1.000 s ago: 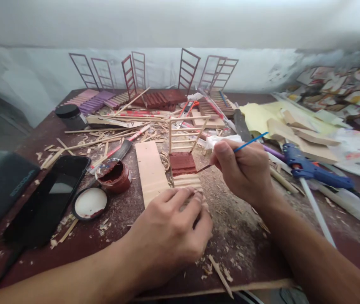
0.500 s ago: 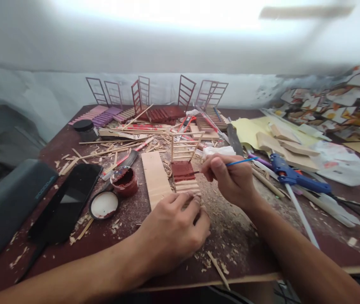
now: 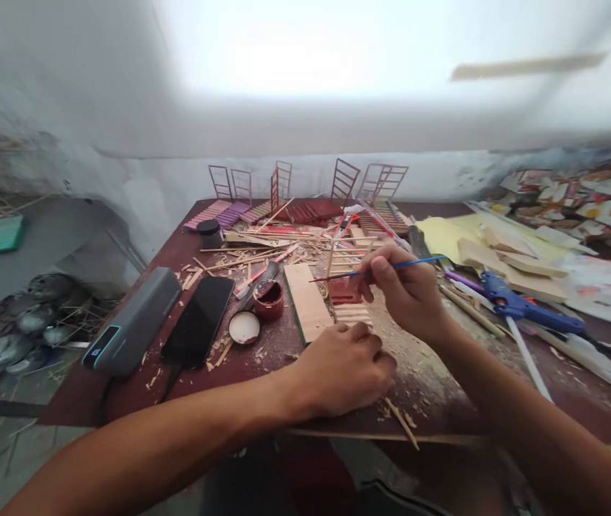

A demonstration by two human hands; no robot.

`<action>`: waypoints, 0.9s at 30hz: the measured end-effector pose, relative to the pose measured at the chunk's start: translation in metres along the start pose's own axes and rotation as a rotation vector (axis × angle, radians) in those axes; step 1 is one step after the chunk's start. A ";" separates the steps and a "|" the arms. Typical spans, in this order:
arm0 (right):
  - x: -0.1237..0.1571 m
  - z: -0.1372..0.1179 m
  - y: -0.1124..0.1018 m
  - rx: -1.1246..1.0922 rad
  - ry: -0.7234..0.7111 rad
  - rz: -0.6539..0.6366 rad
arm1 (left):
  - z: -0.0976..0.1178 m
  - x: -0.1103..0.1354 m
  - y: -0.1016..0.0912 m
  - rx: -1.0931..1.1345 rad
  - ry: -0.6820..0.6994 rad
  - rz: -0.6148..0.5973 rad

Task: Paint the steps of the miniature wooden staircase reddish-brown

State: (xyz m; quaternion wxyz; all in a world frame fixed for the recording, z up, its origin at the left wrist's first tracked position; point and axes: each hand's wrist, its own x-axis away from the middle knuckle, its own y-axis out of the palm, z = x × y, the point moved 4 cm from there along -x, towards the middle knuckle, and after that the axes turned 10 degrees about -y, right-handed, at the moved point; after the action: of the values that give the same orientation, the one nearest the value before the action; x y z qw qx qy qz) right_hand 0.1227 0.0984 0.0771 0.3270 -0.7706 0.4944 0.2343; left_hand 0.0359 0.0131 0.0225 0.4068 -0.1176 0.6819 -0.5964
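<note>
My right hand [image 3: 402,292] pinches a thin blue-handled paintbrush [image 3: 415,264], its tip pointing left above a small stick-built chair model [image 3: 346,292]. The chair's seat is partly painted dark red, and its front slats are bare wood. My left hand [image 3: 344,369] rests with fingers curled on the near end of the chair model, pressing it to the table [image 3: 138,390]. An open jar of dark red paint [image 3: 268,299] stands left of the model, with its lid [image 3: 243,327] lying beside it.
A wooden plank [image 3: 307,310] lies between jar and chair. A black phone [image 3: 198,321] and grey speaker [image 3: 132,319] sit at left. A blue glue gun [image 3: 520,306], yellow paper and wood offcuts lie at right. Painted chair frames [image 3: 344,179] and loose sticks crowd the far edge. Sawdust covers the tabletop.
The camera has pulled back and up, showing more of the room. My right hand lifted the brush tip off the red seat and swung it leftward. My left hand stays on the model.
</note>
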 end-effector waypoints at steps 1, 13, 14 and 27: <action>-0.004 -0.003 0.007 0.016 0.015 -0.045 | 0.000 0.000 0.000 0.002 0.001 0.000; -0.041 -0.008 0.077 0.378 -0.021 -0.456 | -0.003 0.001 0.005 0.032 0.036 -0.004; -0.042 -0.006 0.082 0.390 -0.034 -0.481 | -0.004 0.000 0.005 0.030 0.038 -0.007; -0.043 -0.026 0.024 0.033 0.031 -0.141 | -0.001 0.004 0.004 0.007 0.032 -0.012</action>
State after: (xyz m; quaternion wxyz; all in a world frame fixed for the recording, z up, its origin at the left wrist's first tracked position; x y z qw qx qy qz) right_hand 0.0847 0.0984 0.1179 0.3478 -0.8015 0.4475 0.1905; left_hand 0.0342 0.0124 0.0170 0.3927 -0.1109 0.6854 -0.6031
